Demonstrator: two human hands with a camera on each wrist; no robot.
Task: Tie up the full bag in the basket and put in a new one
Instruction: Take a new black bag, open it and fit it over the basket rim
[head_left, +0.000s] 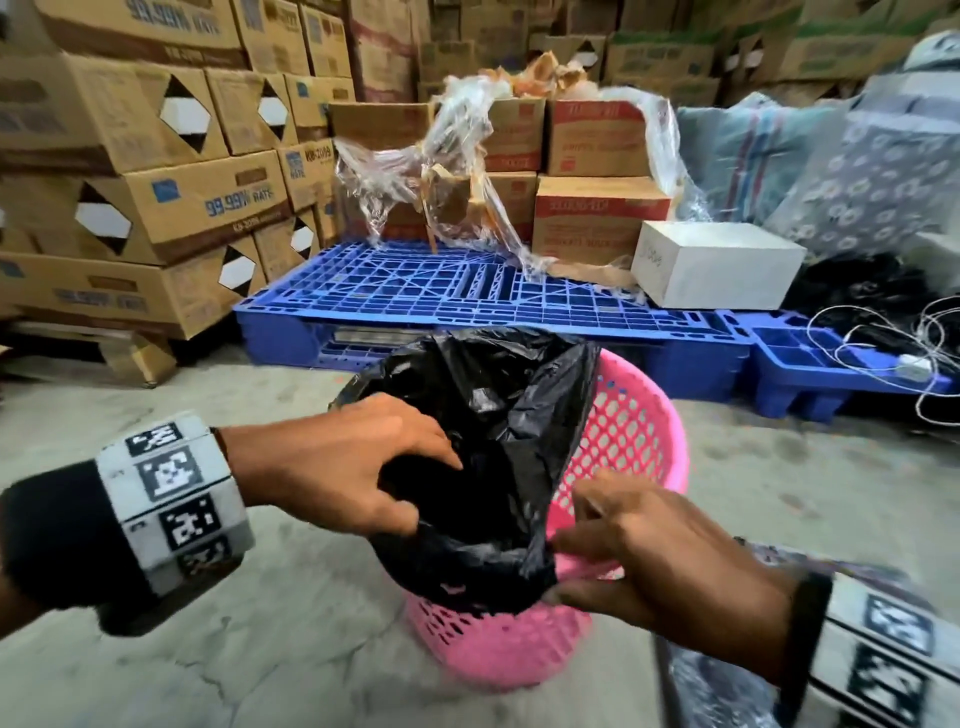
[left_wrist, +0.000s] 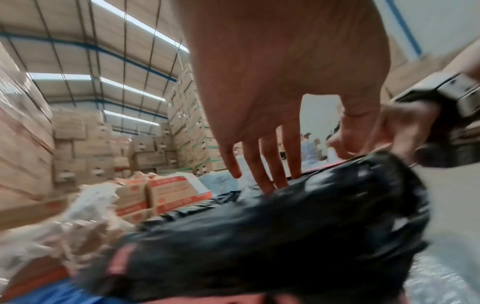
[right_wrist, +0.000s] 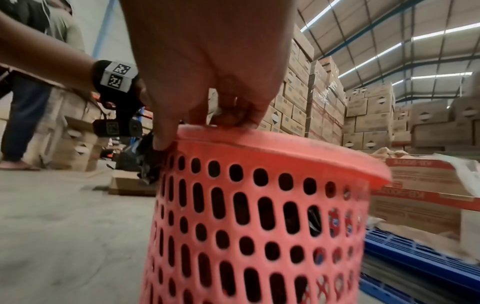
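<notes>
Hands (head_left: 670, 561) at bag (head_left: 493, 415), basket (right_wrist: 259, 205)

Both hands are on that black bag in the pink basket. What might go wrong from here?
1. The right hand only pinches a thin edge of the black bag at the pink basket rim; it might slip or tear.
2. The left hand has its fingers spread on the plastic without gripping, so that side could slide down inside.
3. The basket looks light and may tip.
</notes>
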